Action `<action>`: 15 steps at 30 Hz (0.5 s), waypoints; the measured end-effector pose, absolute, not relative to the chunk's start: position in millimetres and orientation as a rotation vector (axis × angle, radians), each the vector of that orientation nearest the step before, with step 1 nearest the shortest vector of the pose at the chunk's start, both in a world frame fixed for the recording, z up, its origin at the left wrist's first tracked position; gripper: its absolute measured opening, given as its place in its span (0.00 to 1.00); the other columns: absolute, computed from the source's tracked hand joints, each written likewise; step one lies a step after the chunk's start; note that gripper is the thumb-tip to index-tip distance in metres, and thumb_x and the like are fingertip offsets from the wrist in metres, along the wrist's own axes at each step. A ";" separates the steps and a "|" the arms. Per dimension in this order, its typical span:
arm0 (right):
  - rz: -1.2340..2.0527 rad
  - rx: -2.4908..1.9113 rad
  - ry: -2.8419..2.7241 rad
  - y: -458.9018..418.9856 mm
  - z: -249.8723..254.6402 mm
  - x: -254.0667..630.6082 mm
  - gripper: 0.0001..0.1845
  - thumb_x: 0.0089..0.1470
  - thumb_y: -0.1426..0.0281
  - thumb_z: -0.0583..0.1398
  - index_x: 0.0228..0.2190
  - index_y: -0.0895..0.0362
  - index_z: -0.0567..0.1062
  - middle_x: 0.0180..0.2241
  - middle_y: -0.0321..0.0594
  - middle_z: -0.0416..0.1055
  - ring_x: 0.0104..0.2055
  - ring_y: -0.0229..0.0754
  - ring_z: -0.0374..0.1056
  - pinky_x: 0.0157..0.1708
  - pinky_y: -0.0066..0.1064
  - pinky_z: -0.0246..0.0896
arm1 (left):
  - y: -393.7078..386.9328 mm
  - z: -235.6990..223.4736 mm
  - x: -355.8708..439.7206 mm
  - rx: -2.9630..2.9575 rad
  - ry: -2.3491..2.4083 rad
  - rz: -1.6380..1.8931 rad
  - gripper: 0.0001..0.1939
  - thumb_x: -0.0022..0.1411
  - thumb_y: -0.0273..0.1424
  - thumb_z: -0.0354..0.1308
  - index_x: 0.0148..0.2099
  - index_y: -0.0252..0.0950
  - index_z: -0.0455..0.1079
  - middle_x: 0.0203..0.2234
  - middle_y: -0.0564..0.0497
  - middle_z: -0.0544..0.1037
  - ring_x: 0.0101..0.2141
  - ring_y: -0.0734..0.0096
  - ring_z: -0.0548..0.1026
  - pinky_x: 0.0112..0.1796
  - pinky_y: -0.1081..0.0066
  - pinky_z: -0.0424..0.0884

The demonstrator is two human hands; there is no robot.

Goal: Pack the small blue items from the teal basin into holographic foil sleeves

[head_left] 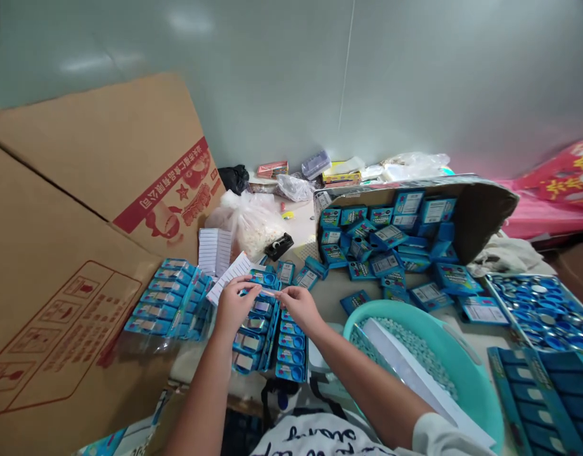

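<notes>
A short, thin pale strip point(268, 292), perhaps clear tape, is stretched between my two hands. My left hand point(236, 305) pinches its left end between thumb and fingertips. At the other end, my right hand point(298, 307) grips it in the same way. Directly beneath lie rows of small blue boxes point(248, 342), whose fronts have pale panels. Beside them, under my right wrist, runs a column of blue boxes with round recesses point(290, 356). A black tape dispenser point(279, 246) stands just beyond my hands. White lined sheets point(230, 277) rest behind my left hand.
A large cardboard carton point(77, 209) rises on the left, near more stacked blue boxes point(161, 297). An open carton point(481, 215) on its side spills blue boxes at right. A turquoise basin point(486, 392) holds small pellets. Behind it sits a tray of blue-and-silver pieces point(543, 310).
</notes>
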State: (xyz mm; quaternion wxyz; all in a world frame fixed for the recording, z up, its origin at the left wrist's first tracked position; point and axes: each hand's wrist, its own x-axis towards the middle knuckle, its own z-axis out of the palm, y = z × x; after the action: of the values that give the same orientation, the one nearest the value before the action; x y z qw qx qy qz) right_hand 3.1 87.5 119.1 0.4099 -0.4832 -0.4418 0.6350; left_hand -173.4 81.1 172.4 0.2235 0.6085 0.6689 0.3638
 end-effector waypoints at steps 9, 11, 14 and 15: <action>1.710 -1.137 -1.034 84.3 105.7 -12.1 0.21 0.46 0.51 0.61 0.17 0.55 0.66 0.17 0.34 0.66 0.21 0.35 0.61 0.26 0.28 0.57 | 85.0 159.3 -176.6 1.567 1.917 1.002 0.09 0.52 0.37 0.67 0.35 0.38 0.77 0.47 0.42 0.75 0.52 0.53 0.73 0.56 0.51 0.65; 1.719 -1.141 -1.025 83.0 99.5 -16.3 0.22 0.47 0.49 0.59 0.19 0.54 0.63 0.18 0.33 0.66 0.21 0.36 0.62 0.27 0.29 0.60 | 85.5 154.8 -180.0 1.469 1.900 1.065 0.14 0.52 0.34 0.67 0.42 0.37 0.72 0.42 0.43 0.77 0.48 0.57 0.77 0.52 0.54 0.70; 1.688 -1.206 -1.049 76.2 86.6 -20.9 0.27 0.47 0.46 0.59 0.18 0.52 0.55 0.15 0.31 0.62 0.19 0.37 0.62 0.23 0.29 0.60 | 86.9 149.1 -186.2 1.395 1.883 1.108 0.17 0.55 0.29 0.64 0.46 0.37 0.65 0.40 0.43 0.79 0.43 0.61 0.80 0.46 0.60 0.75; 1.666 -1.234 -1.075 72.2 82.3 -21.1 0.29 0.47 0.45 0.59 0.18 0.51 0.53 0.13 0.31 0.61 0.18 0.38 0.62 0.22 0.29 0.59 | 87.7 148.2 -187.2 1.391 1.878 1.112 0.15 0.56 0.28 0.62 0.46 0.37 0.64 0.41 0.42 0.79 0.43 0.61 0.80 0.45 0.60 0.75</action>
State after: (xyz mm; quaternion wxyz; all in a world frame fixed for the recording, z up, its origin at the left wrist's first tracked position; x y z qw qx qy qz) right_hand -21.1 72.2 82.3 0.3923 -0.4861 -0.4236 0.6561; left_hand -187.2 87.7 148.2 0.2729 0.5170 0.6981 0.4134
